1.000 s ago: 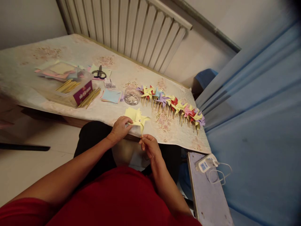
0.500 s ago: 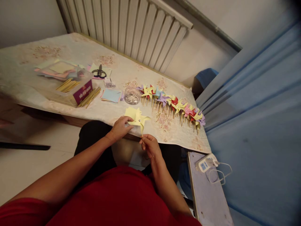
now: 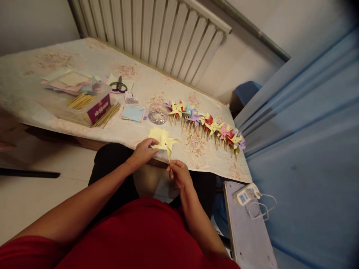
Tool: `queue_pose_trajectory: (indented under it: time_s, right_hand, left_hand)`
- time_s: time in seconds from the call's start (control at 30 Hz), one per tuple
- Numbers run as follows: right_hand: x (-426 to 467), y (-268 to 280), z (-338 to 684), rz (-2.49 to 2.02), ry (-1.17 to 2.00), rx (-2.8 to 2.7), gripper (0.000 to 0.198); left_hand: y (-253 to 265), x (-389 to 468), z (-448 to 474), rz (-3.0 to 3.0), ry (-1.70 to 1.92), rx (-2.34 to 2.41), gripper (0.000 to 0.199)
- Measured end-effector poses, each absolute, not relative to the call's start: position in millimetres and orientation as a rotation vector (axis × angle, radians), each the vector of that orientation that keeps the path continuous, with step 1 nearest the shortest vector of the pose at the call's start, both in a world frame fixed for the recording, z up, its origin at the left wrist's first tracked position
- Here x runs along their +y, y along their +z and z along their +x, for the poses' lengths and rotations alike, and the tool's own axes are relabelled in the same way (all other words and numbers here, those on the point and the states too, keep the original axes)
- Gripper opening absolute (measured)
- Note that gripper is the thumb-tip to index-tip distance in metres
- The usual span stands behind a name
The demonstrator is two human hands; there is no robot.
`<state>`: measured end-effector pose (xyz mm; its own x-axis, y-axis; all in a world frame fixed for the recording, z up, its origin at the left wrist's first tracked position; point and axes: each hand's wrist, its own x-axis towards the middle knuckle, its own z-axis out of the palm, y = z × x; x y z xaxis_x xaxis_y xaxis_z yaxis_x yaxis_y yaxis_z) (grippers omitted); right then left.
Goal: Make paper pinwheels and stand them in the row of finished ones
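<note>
A pale yellow paper pinwheel (image 3: 167, 144) with a pin at its centre is held at the table's front edge. My right hand (image 3: 181, 175) is closed round its thin stick just below the blades. My left hand (image 3: 143, 152) has thumb and fingers closed on the pinwheel's left blade. Yellow paper (image 3: 156, 132) shows just behind the pinwheel, partly covered by it. Farther back stands a clear round container (image 3: 157, 114) with small metal pins inside.
Finished pinwheels (image 3: 213, 126) in several colours lie in a row on the right. To the left are paper squares (image 3: 132, 113), scissors (image 3: 119, 86), small boxes (image 3: 130, 98), loose sticks (image 3: 108, 115) and a plastic box (image 3: 73, 116). A white device (image 3: 243, 195) with a cable rests on a side bench (image 3: 249, 235).
The pinwheel has turned very slightly, and its left blade now shows more clearly beside my left fingertips. Both hands stay almost in the same place.
</note>
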<state>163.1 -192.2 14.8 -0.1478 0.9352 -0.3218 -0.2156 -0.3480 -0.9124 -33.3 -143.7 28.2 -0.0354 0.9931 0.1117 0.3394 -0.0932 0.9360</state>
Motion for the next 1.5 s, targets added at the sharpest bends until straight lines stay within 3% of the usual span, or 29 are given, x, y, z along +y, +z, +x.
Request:
queue_pose_trajectory:
  time_s: [0.2, 0.47, 0.97, 1.5]
  right_hand:
    - [-191.8, 12.2, 162.6, -1.231, 1.636, -0.935, 0.024]
    - [-191.4, 9.4, 163.6, -1.257, 1.618, -0.998, 0.024]
    - [-190.6, 10.5, 162.6, -1.311, 1.568, -1.012, 0.024]
    - [-189.9, 8.6, 163.1, -1.31, 1.585, -1.059, 0.023]
  left_hand:
    - [31.8, -139.7, -35.8, 1.22, 1.155, 1.275, 0.044]
    - [40.6, -137.7, -35.0, 1.189, 1.121, 1.258, 0.033]
    - [49.1, -143.2, -31.2, 0.988, 1.173, 1.163, 0.029]
    - [53.0, -137.4, -40.1, 0.965, 1.103, 1.056, 0.049]
